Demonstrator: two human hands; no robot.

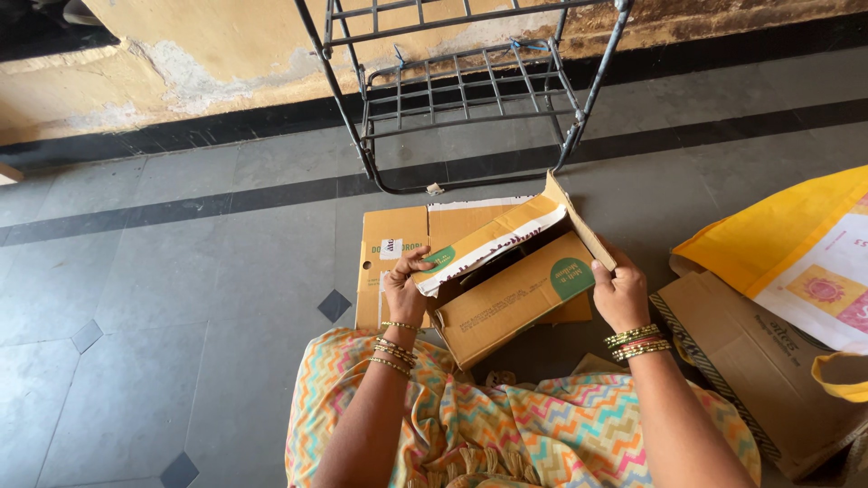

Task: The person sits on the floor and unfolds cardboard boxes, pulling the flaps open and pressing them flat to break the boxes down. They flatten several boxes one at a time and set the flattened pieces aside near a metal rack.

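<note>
Hands (404, 287) (620, 294) grip green-labelled brown carton (511, 294) over flattened cardboard (391, 262).

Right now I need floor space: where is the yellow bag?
In the head view, the yellow bag lies at the right edge, partly over a brown box, beside the right hand.

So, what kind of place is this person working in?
Probably a home floor or a veranda, not a workshop: grey floor tiles, a worn plastered wall and a metal rack. Both hands hold a cardboard box.
</note>
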